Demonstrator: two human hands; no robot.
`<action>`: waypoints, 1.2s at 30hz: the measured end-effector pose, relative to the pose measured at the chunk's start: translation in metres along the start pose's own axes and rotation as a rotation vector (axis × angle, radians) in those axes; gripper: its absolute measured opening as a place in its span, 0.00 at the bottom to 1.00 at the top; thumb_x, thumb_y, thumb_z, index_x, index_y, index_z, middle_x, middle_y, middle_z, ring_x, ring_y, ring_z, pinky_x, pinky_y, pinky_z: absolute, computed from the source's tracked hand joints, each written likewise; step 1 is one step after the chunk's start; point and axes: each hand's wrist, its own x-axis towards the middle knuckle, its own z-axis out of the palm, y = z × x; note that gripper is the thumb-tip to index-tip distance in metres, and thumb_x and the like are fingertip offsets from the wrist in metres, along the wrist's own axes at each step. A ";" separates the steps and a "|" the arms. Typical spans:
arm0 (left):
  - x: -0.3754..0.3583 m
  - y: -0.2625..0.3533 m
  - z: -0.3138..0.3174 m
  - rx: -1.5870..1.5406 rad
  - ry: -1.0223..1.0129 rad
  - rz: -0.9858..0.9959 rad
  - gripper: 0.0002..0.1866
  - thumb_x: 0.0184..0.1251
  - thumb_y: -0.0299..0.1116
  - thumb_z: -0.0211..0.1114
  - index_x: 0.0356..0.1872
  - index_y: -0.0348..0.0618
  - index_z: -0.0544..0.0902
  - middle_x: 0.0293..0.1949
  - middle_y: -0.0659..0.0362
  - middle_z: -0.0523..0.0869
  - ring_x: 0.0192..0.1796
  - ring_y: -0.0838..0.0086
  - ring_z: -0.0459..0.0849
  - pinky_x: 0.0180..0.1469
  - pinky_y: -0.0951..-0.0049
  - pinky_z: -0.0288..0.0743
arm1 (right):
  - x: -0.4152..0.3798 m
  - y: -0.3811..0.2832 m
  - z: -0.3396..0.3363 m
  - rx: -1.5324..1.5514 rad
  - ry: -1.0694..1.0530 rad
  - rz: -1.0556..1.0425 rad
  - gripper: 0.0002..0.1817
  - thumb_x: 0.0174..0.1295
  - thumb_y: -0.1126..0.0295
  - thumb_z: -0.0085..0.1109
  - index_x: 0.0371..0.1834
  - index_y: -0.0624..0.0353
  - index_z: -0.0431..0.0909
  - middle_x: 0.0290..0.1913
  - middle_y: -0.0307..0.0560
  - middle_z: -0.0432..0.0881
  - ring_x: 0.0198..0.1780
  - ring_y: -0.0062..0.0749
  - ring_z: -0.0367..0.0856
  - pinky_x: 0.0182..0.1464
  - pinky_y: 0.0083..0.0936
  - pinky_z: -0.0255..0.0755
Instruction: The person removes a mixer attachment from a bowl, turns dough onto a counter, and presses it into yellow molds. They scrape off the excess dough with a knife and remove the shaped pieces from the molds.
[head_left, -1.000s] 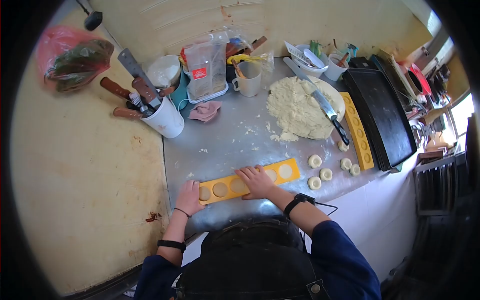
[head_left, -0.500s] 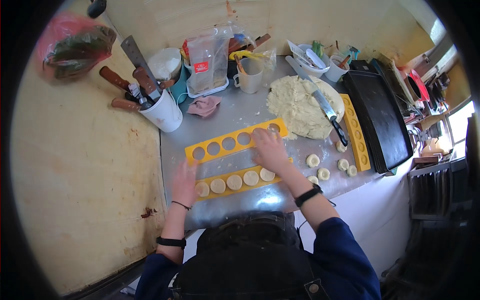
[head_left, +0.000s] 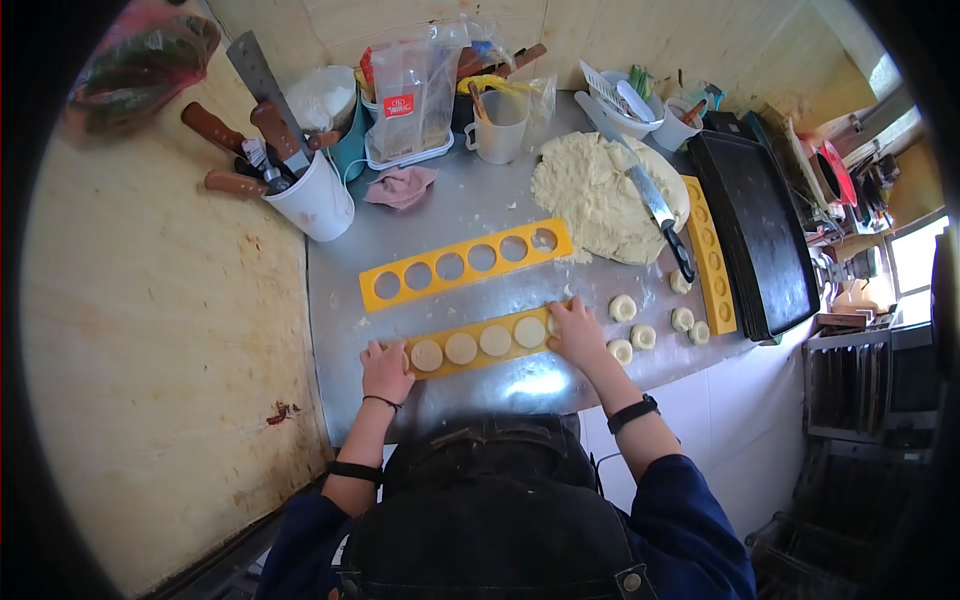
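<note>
Filled mould point(head_left: 480, 343): four dough discs; two hands at ends.

Yellow mould point(head_left: 480, 343) flat on counter (dough discs filling holes).

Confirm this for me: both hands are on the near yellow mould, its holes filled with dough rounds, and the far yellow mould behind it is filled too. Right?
Not quite. The left hand and right hand do rest on the ends of the near yellow mould, whose holes hold dough rounds. But the far yellow mould is empty: the head view shows bare metal table through its holes.
</note>
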 end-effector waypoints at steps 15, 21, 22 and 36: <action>-0.008 -0.030 -0.005 -0.483 0.267 0.175 0.19 0.40 0.24 0.66 0.39 0.48 0.77 0.43 0.51 0.73 0.50 0.53 0.73 0.52 0.59 0.71 | -0.006 0.000 -0.020 0.200 0.073 -0.192 0.23 0.43 0.75 0.64 0.47 0.47 0.74 0.49 0.52 0.69 0.52 0.51 0.73 0.52 0.39 0.74; 0.006 0.019 0.004 -0.232 0.040 0.366 0.19 0.42 0.26 0.67 0.41 0.48 0.77 0.45 0.50 0.72 0.51 0.52 0.72 0.50 0.59 0.72 | 0.006 -0.033 0.004 0.090 -0.027 -0.301 0.25 0.44 0.73 0.66 0.49 0.46 0.74 0.50 0.50 0.69 0.53 0.48 0.73 0.51 0.39 0.74; 0.009 0.021 0.013 -0.128 0.010 0.350 0.21 0.42 0.27 0.68 0.43 0.51 0.78 0.46 0.50 0.72 0.51 0.52 0.72 0.52 0.57 0.72 | 0.007 -0.036 0.005 0.047 -0.052 -0.253 0.27 0.43 0.72 0.67 0.51 0.45 0.74 0.50 0.50 0.69 0.53 0.48 0.73 0.50 0.40 0.74; 0.009 0.045 0.010 0.028 -0.091 0.155 0.31 0.43 0.32 0.74 0.54 0.56 0.75 0.53 0.50 0.69 0.56 0.51 0.69 0.54 0.57 0.74 | 0.011 -0.054 0.026 -0.016 0.007 -0.024 0.33 0.42 0.70 0.69 0.56 0.46 0.70 0.53 0.53 0.68 0.56 0.55 0.69 0.46 0.43 0.78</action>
